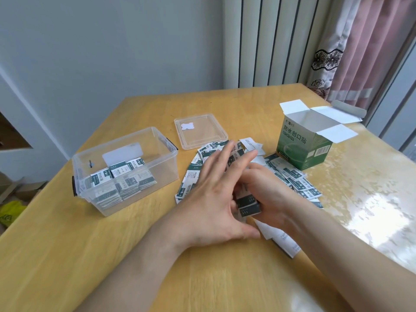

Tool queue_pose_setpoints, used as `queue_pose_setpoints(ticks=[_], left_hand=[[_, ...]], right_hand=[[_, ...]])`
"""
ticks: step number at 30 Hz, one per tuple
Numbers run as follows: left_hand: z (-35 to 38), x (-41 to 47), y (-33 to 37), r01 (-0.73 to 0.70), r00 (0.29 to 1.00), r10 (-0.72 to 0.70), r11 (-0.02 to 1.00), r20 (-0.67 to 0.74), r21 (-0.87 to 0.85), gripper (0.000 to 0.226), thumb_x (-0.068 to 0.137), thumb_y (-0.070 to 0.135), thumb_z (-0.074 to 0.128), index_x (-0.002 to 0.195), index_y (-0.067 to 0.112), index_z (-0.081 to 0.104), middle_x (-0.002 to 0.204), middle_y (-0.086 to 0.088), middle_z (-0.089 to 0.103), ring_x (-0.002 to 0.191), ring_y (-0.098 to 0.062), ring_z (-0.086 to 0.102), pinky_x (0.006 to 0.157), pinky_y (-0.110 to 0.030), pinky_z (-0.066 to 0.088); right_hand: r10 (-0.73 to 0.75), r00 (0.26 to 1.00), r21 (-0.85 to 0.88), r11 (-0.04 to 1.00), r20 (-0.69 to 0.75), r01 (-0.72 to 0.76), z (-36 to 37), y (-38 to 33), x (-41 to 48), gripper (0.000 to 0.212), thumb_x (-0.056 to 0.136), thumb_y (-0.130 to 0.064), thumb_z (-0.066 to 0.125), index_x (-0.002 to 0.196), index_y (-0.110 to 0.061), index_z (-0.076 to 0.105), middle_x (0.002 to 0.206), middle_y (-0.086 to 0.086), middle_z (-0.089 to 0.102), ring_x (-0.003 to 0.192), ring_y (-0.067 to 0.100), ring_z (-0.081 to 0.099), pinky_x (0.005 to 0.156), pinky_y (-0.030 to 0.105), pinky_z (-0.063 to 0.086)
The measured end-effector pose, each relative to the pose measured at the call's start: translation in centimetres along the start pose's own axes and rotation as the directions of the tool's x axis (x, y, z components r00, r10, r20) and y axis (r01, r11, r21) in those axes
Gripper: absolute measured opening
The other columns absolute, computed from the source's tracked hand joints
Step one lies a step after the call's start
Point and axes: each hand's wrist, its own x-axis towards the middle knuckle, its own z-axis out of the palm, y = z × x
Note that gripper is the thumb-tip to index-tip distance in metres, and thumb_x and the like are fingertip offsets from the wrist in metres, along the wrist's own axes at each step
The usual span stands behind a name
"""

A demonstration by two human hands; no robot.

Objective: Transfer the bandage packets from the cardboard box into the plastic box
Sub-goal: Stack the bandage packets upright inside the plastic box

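right hand [269, 191] gripping packet stack [248, 207], left hand [209, 199] splayed

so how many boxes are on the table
2: the clear plastic box on the left, partly filled with packets, and the green cardboard box standing open at the far right. The loose lid lies between them.

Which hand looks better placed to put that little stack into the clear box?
Probably the right hand: it grips the stack of packets. The left hand is nearer the plastic box, but its fingers are straight, holding nothing.
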Motion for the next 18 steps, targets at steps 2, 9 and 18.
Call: queue_pose_setpoints(ticks=[2, 9, 18], left_hand=[[0.0, -0.1, 0.3, 0.007, 1.0, -0.007, 0.999, 0.011, -0.043, 0.12, 0.062, 0.041, 0.086, 0.143, 0.06, 0.001, 0.15, 0.033, -0.026, 0.14, 0.006, -0.025, 0.117, -0.038, 0.026], [-0.1, 0.1, -0.5, 0.0, 0.991, 0.003, 1.0, -0.132, 0.021, 0.105, 0.065, 0.025, 0.075, 0.145, 0.051, 0.012, 0.156, 0.025, -0.009, 0.146, -0.003, -0.011, 0.112, -0.041, 0.034], [0.4, 0.2, -0.6, 0.021, 0.957, -0.006, 0.998, -0.289, 0.051, 0.086, 0.061, 0.046, 0.065, 0.141, 0.039, 0.034, 0.141, 0.012, 0.024, 0.134, -0.011, 0.026, 0.1, -0.038, 0.045]], right_hand=[[-0.008, 1.0, -0.028, 1.0, -0.016, 0.008, 0.0, -0.1, 0.0, 0.013, 0.091, 0.001, 0.044, 0.086, -0.002, 0.055, 0.052, 0.007, 0.041, 0.042, 0.014, 0.041, 0.039, 0.02, 0.033], [0.015, 0.998, -0.159, 0.987, 0.053, -0.007, 0.2, 0.0, -0.2, 0.01, 0.088, 0.002, 0.048, 0.082, -0.006, 0.051, 0.058, 0.006, 0.042, 0.047, 0.013, 0.04, 0.045, 0.023, 0.03], [-0.01, 1.0, -0.173, 0.985, 0.026, 0.015, -0.2, -0.5, -0.3, 0.014, 0.088, 0.004, 0.05, 0.079, -0.006, 0.045, 0.054, 0.003, 0.045, 0.046, 0.013, 0.045, 0.043, 0.021, 0.035]])
